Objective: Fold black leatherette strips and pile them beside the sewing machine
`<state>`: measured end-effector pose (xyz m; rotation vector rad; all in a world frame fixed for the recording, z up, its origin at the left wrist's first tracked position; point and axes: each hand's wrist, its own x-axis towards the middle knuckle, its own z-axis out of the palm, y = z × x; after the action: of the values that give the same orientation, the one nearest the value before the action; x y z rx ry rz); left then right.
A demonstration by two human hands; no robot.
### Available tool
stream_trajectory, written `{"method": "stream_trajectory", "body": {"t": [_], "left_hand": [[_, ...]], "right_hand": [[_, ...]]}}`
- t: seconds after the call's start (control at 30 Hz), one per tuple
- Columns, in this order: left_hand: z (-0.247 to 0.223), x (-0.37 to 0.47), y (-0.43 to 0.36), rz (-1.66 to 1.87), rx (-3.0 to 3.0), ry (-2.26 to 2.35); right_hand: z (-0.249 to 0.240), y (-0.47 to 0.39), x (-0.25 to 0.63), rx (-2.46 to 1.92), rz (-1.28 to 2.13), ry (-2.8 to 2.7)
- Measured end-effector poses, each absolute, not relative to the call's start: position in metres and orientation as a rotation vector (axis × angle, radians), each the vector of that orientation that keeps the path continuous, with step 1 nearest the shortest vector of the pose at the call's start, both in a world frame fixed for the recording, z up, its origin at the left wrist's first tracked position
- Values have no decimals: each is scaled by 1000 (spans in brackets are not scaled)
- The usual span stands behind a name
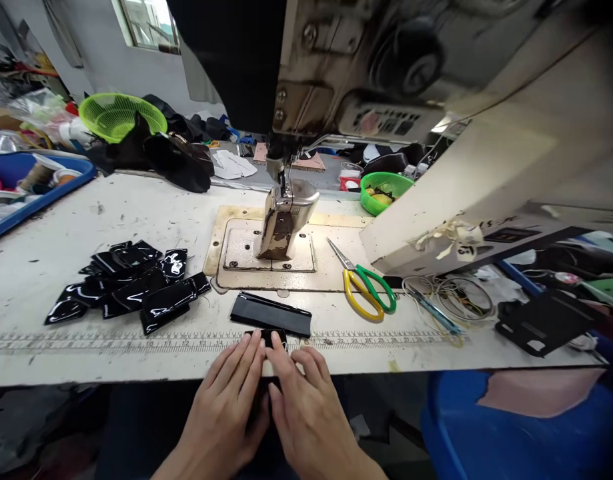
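Hands, left (226, 393) and right (303, 397), touch black strip (268, 337) by table's front edge (369, 365); grip unclear.

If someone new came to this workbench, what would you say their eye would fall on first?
Probably the big sewing machine, looming over the centre and right of the white table. Next, the yellow-and-green-handled scissors right of centre and the glossy black pile on the left. At the front edge, the left hand and right hand touch a small black piece.

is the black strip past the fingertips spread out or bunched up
Spread out: the black strip lies on the white table, its broad face showing. Cannot tell if its edges are folded under.
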<state>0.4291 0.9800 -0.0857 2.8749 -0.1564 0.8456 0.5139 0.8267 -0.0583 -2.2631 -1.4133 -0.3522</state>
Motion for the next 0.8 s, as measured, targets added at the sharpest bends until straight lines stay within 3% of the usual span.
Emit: {"method": "stream_trajectory", "body": {"t": [0.17,0.5,0.8], "left_hand": [[-81,422,985,911,2918,-156],[-82,423,997,884,2903,-194],[-64,400,1031,1064,2884,-277]], "right_hand": [[-58,805,521,-2160,-277,-1266],[-66,826,512,-2396,-540,-1427],[-88,798,521,-2276,-799,-1487]]}}
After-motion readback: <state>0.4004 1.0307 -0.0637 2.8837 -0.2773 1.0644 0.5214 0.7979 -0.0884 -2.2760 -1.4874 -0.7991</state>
